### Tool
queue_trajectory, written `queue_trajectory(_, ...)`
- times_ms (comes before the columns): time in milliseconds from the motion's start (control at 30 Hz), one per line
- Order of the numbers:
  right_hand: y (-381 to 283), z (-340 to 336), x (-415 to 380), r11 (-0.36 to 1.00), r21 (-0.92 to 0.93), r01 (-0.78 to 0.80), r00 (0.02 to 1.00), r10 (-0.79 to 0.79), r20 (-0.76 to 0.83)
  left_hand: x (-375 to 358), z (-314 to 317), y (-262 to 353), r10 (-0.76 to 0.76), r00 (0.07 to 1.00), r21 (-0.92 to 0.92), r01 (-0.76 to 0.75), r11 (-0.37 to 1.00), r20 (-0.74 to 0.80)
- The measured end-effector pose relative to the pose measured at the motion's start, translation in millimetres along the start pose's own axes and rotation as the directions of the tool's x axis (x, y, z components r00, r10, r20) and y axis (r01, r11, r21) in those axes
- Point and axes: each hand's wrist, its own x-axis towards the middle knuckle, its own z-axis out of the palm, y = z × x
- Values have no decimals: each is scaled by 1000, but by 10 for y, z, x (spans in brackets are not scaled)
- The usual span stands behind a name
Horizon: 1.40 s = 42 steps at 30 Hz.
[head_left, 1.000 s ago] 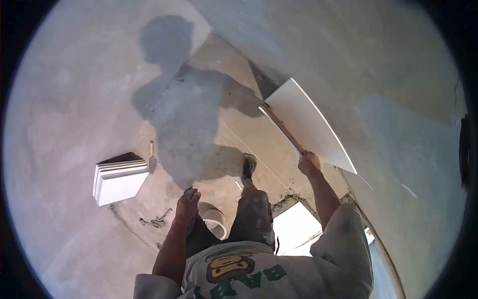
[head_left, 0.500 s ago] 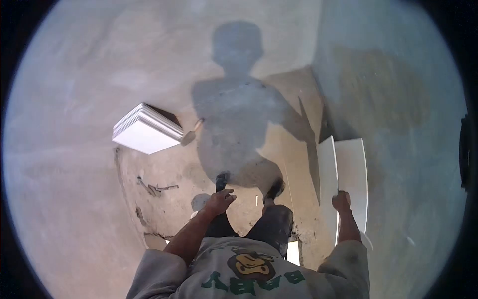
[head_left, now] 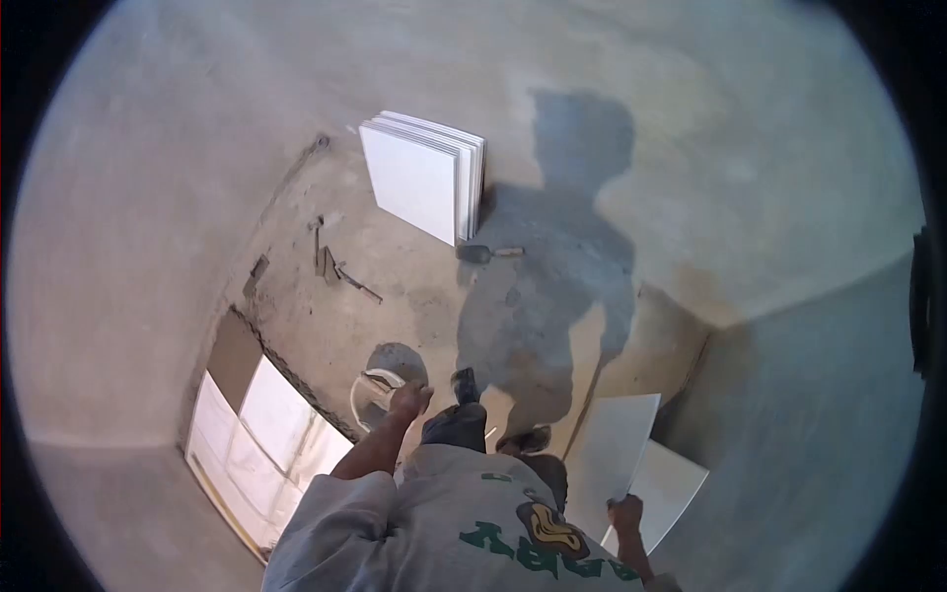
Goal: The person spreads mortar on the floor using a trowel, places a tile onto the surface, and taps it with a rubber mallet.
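Observation:
My right hand (head_left: 624, 513) grips the edge of a large white tile (head_left: 614, 439), which stands tilted near the wall at lower right. Behind it a second white tile (head_left: 673, 485) leans, partly covered by the first. My left hand (head_left: 412, 398) hangs in front of my left leg, fingers loosely bent, with nothing in it. Just left of that hand, and partly hidden by it, is a pale round bucket (head_left: 358, 400) on the floor.
A stack of white tiles (head_left: 412, 183) leans against the far wall, with a trowel (head_left: 478, 254) beside it. Left on the rough floor lie a hammer (head_left: 317, 237) and another long-handled tool (head_left: 355, 283). Shiny white tiles (head_left: 281, 409) cover the floor at lower left.
My view has turned left, bringing the laid tiles and the bucket into sight. The tile stack now appears further right. My right hand still grips the tile; my left hand stays free.

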Motion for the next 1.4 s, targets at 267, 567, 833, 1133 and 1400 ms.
queue_trajectory(267, -2450, -1481, 1000, 941, -233, 245, 959, -199, 204, 557, 448, -237, 39, 996, -404, -68, 912, -78)
queue_trajectory(567, -5228, -2489, 1465, 687, -233, 688, 720, -685, 107, 998, -421, -1009, -206, 947, -693, -23, 721, -246)
queue_trajectory(833, -6179, -4253, 1631, 689, 251, 680, 667, -723, 177, 1283, -1385, -1643, -605, 735, -952, -253, 172, -305)
queue_trajectory(1133, -7492, -5214, 3604, 95, -64, 993, 112, -922, 371, 496, -2217, -1918, -670, 705, -657, -622, -426, -233)
queue_trajectory(1400, -8946, -3248, 3045, 689, 432, 582, 191, -632, 751, -1031, -1478, -1314, -871, 490, -801, -504, -325, 45)
